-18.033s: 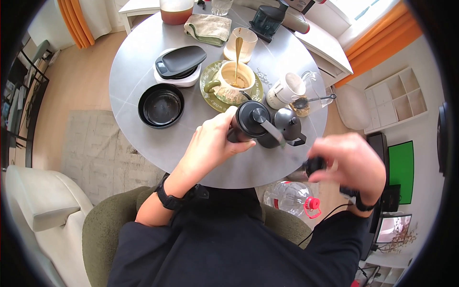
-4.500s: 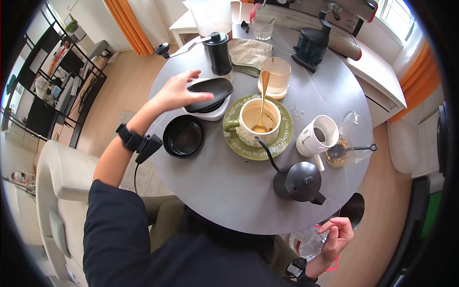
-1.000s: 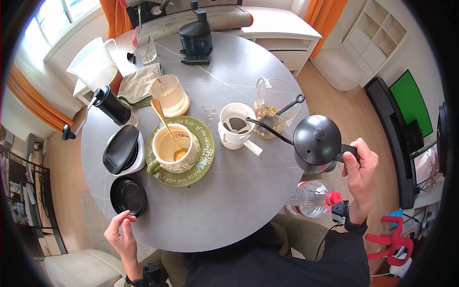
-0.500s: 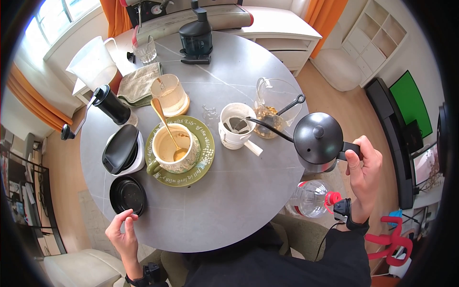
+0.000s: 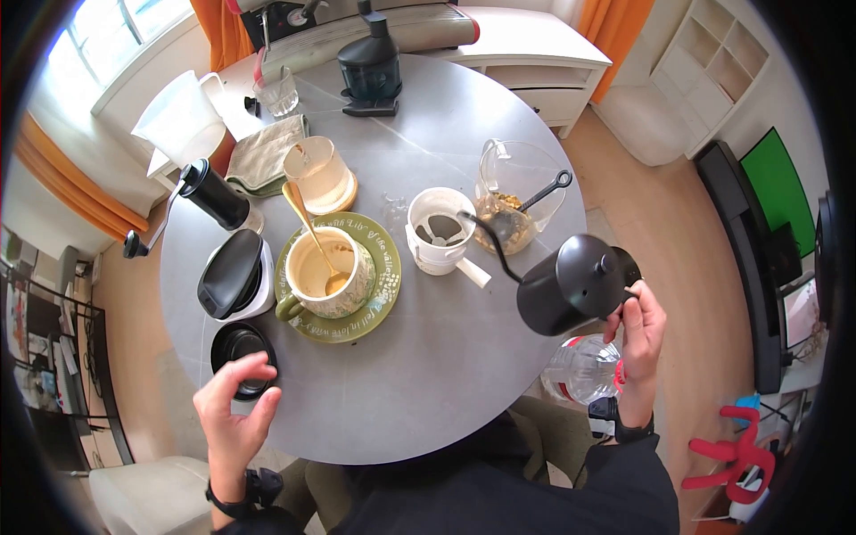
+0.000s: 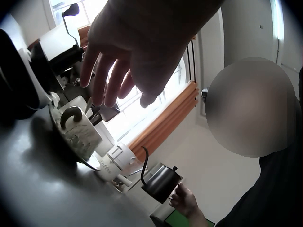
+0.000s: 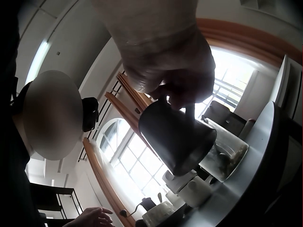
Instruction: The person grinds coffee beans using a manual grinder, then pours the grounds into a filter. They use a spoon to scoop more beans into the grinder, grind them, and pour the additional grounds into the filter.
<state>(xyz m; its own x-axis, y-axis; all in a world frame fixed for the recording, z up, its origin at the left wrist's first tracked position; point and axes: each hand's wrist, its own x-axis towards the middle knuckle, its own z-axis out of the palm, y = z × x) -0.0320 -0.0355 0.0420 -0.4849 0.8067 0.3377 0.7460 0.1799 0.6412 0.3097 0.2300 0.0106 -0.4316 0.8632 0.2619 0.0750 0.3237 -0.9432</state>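
My right hand (image 5: 640, 332) grips the handle of a black gooseneck kettle (image 5: 563, 290), held up at the right side of the table. The curved spout's tip overlaps the rim of a white cup (image 5: 437, 254), which has a dark mesh insert and a stubby white handle. In the right wrist view, the kettle (image 7: 173, 135) hangs under the curled fingers. My left hand (image 5: 234, 406), fingers loosely bent and holding nothing, hovers by a black round dish (image 5: 234, 339). Between the hands, a patterned mug (image 5: 352, 290) with a gold spoon (image 5: 297, 203) stands on a green saucer (image 5: 385, 241).
A hand coffee grinder (image 5: 214, 194), a white scale-like base with a black scoop-shaped tray (image 5: 236, 272), a ribbed glass (image 5: 321, 174) and a folded cloth (image 5: 267, 156) line the left. Behind the kettle is a clear jug (image 5: 526, 201); a water bottle (image 5: 580, 370) stands below the table edge.
The grinder, earlier in my left hand, now stands at the left. My right hand has lifted the kettle off the table; just now it swings closer and tilts. My left hand rises slightly.
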